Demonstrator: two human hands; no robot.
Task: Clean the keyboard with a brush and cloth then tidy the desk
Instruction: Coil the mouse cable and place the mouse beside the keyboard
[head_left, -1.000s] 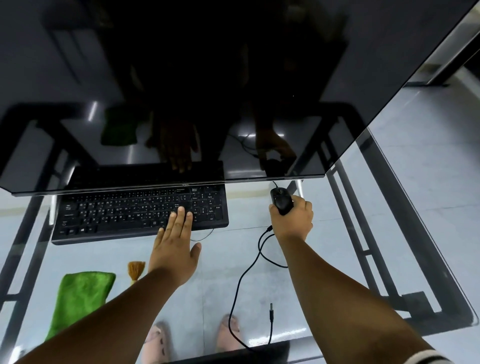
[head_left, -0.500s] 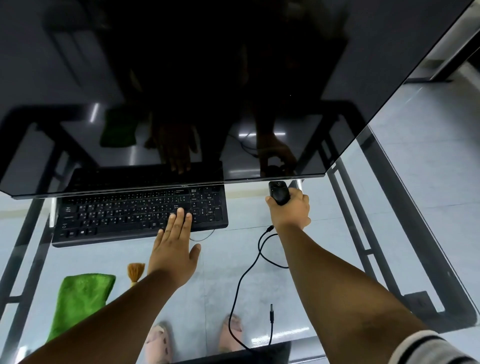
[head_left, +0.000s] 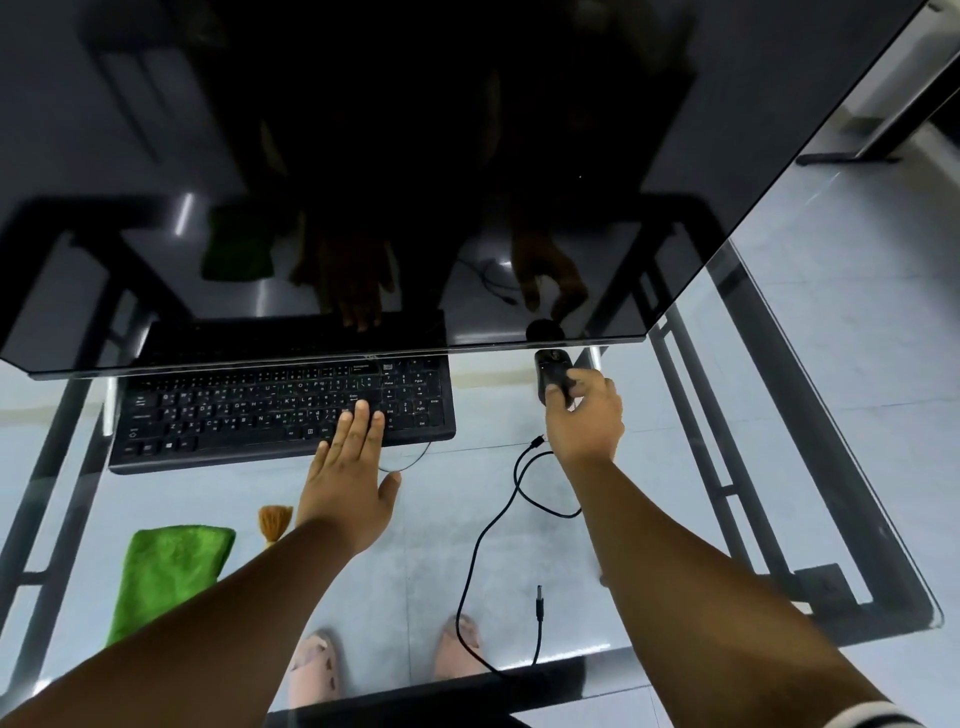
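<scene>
The left hand (head_left: 349, 483) lies flat and spread, palm down, its fingertips (head_left: 362, 413) resting on the near right part of the black keyboard (head_left: 249, 415) and its palm over the glass desk (head_left: 779, 441) just in front of the keyboard's front edge. The keyboard runs out to the left of this hand and tucks its far edge under the dark monitor (head_left: 415, 156), which hangs over both hands and mirrors them in its screen. The right hand (head_left: 584, 415) is well apart from the left, out to its right and a little farther forward, with its fingers curled around the rear of a black computer mouse (head_left: 551, 376); the thumb and fingers pinch the mouse's sides, and the mouse's front end sits right at the lower edge of the monitor. A black cable (head_left: 485, 540) loops on the glass just behind the right wrist and trails back toward the person, between the two forearms, with a loose plug end (head_left: 540, 605) lying beside the right forearm. Behind and to the left of the left hand, next to its wrist, the tan bristles of a brush (head_left: 274, 521) show on the glass, the rest hidden by the forearm. Farther left of that lies a folded green cloth (head_left: 169, 577), partly covered by the left forearm. Through the glass, two feet in pink slippers (head_left: 314, 665) show between the forearms.
</scene>
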